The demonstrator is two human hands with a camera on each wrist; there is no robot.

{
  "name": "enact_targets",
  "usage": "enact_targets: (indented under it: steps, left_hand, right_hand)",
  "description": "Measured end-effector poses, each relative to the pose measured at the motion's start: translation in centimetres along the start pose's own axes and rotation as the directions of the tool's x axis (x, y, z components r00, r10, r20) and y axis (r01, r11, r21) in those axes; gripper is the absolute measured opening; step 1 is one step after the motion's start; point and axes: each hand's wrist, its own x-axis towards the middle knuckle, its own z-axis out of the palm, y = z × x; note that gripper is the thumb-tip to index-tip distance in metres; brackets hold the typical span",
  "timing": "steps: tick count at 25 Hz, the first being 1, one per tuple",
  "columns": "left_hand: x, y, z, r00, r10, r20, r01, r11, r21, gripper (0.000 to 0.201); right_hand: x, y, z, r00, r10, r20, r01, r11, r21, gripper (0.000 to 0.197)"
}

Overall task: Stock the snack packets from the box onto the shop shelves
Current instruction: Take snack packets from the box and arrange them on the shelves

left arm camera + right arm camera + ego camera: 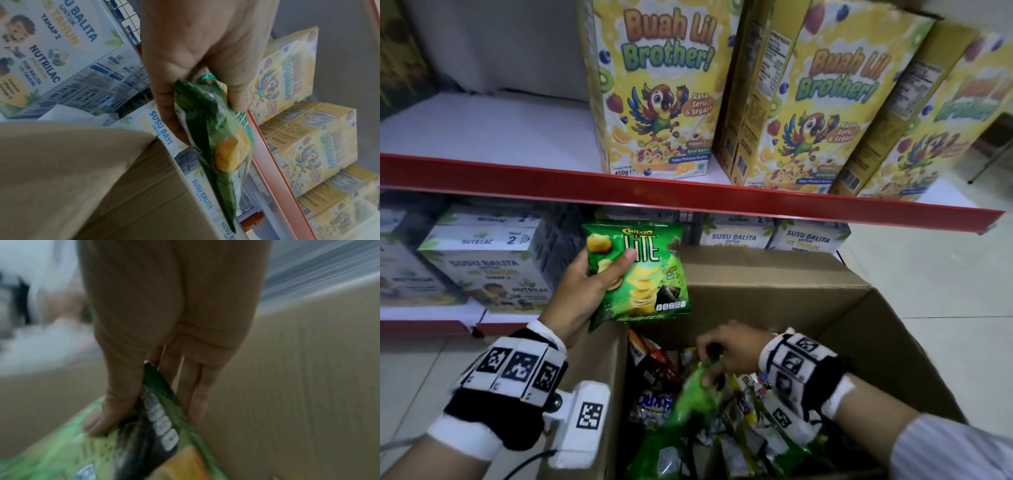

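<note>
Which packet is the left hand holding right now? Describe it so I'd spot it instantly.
Start at the red shelf edge under the yellow cereal boxes. Just below it, above the open cardboard box, the left hand holds a green snack packet upright. Unlike the blurred green packet the right hand is pinching, its front faces the head camera, reading "Chitato Lite".

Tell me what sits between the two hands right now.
Head view: the box's left wall, whose top edge runs between the left hand holding the Lite packet and the right hand pinching a green packet.
</note>
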Motion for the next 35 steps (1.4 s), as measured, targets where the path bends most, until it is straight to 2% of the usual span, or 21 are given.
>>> enact_targets:
  steps: [2, 3, 6, 8, 10, 12, 15, 17, 18, 19, 21, 22, 23, 25, 27, 28, 30, 31, 32, 34, 35]
  left_hand:
    - [0.2, 0.2, -0.2, 0.997, 0.058, -0.044, -0.059, 0.998, -0.019, 0.041]
    - [0.2, 0.3, -0.3, 0.994, 0.083, -0.068, -0.084, 0.996, -0.021, 0.041]
    - [0.1, -0.1, 0.1, 0.987, 0.11, -0.118, -0.117, 0.992, -0.055, 0.045]
    - [0.0, -0.6, 1.1, 0.992, 0.09, -0.088, -0.099, 0.99, -0.105, 0.042]
    - [-0.2, -1.4, 2.4, 0.998, 0.055, -0.041, -0.06, 0.988, -0.145, 0.031]
    - [-0.8, -1.5, 3.3, 1.0, -0.003, 0.015, 0.006, 0.98, -0.199, 0.024]
    - [-1.6, -1.5, 3.9, 0.988, 0.0, 0.155, 0.047, 0.951, -0.305, 0.046]
    - [-1.9, -1.4, 4.0, 0.991, 0.047, 0.123, -0.015, 0.969, -0.245, 0.068]
    - [-1.9, -1.3, 3.8, 0.993, 0.067, 0.099, -0.045, 0.976, -0.215, 0.071]
    - [-1.7, -1.1, 3.4, 0.994, 0.086, 0.071, -0.071, 0.977, -0.199, 0.065]
    - [-1.1, -0.5, 1.9, 0.992, 0.123, 0.014, -0.119, 0.976, -0.183, 0.049]
    - [-0.8, -0.1, 0.9, 0.991, 0.131, 0.003, -0.129, 0.979, -0.158, 0.047]
    - [-0.6, 0.2, 0.0, 0.991, 0.13, 0.001, -0.129, 0.983, -0.132, 0.05]
    - [-0.4, 0.4, -1.6, 0.995, 0.097, 0.006, -0.096, 0.987, -0.128, 0.056]
    - [-0.6, 0.1, -2.5, 0.996, 0.079, 0.032, -0.074, 0.986, -0.153, 0.059]
    - [-0.8, 0.1, -2.6, 0.995, 0.085, 0.047, -0.077, 0.985, -0.152, 0.057]
    - [-1.2, -0.3, -2.9, 0.993, 0.097, 0.065, -0.088, 0.987, -0.132, 0.048]
    - [-1.4, -0.4, -3.1, 0.992, 0.105, 0.072, -0.095, 0.988, -0.125, 0.044]
    - [-1.5, -0.6, -3.3, 0.991, 0.112, 0.078, -0.102, 0.987, -0.123, 0.043]
    - [-1.9, -0.6, -3.5, 0.991, 0.112, 0.078, -0.101, 0.987, -0.128, 0.045]
    - [-2.0, -0.6, -3.6, 0.991, 0.109, 0.076, -0.098, 0.986, -0.133, 0.043]
  right_hand:
    - [-2.6, -0.5, -3.4, 0.986, 0.038, -0.163, 0.004, 0.968, 0.249, 0.025]
    - [-4.0, -0.7, -5.0, 0.967, 0.048, -0.249, 0.057, 0.916, 0.398, 0.023]
    - [-7.1, -1.2, -8.4, 0.867, 0.133, -0.481, 0.271, 0.683, 0.678, 0.023]
    - [-7.4, -1.3, -8.7, 0.814, 0.211, -0.542, 0.371, 0.529, 0.763, 0.024]
    - [-6.6, -2.0, -7.8, 0.789, 0.287, -0.544, 0.398, 0.436, 0.807, 0.019]
    - [-5.1, -2.9, -6.4, 0.752, 0.385, -0.534, 0.376, 0.415, 0.829, 0.009]
    - [-3.2, -4.3, -4.3, 0.704, 0.478, -0.525, 0.344, 0.417, 0.841, 0.013]
    - [-2.4, -5.0, -3.4, 0.719, 0.444, -0.535, 0.327, 0.463, 0.824, 0.013]
    - [-2.2, -5.2, -3.1, 0.742, 0.412, -0.529, 0.321, 0.474, 0.82, 0.01]
    - [-2.1, -5.1, -3.0, 0.773, 0.382, -0.507, 0.316, 0.462, 0.829, 0.007]
    - [-2.1, -4.5, -3.3, 0.866, 0.288, -0.409, 0.254, 0.451, 0.856, 0.02]
    - [-2.0, -4.1, -3.3, 0.916, 0.218, -0.338, 0.193, 0.498, 0.845, 0.021]
    - [-1.7, -3.7, -3.1, 0.955, 0.149, -0.255, 0.12, 0.593, 0.796, 0.017]
    - [-0.4, -3.0, -1.8, 0.996, 0.044, -0.072, 0.001, 0.85, 0.528, 0.018]
    - [1.8, -2.2, 0.4, 0.992, 0.041, 0.123, -0.066, 0.976, 0.209, 0.026]
    - [3.1, -2.0, 1.8, 0.969, 0.059, 0.241, -0.085, 0.992, 0.098, 0.03]
    - [5.6, -1.3, 6.0, 0.884, 0.119, 0.453, -0.093, 0.993, -0.079, 0.042]
    - [6.6, -1.2, 8.2, 0.847, 0.158, 0.507, -0.094, 0.984, -0.149, 0.049]
    - [7.3, -1.1, 10.3, 0.841, 0.176, 0.512, -0.095, 0.979, -0.179, 0.056]
    - [7.9, -1.1, 13.4, 0.837, 0.134, 0.531, -0.028, 0.979, -0.203, 0.061]
    - [8.0, -1.2, 14.1, 0.804, 0.111, 0.585, 0.031, 0.973, -0.227, 0.062]
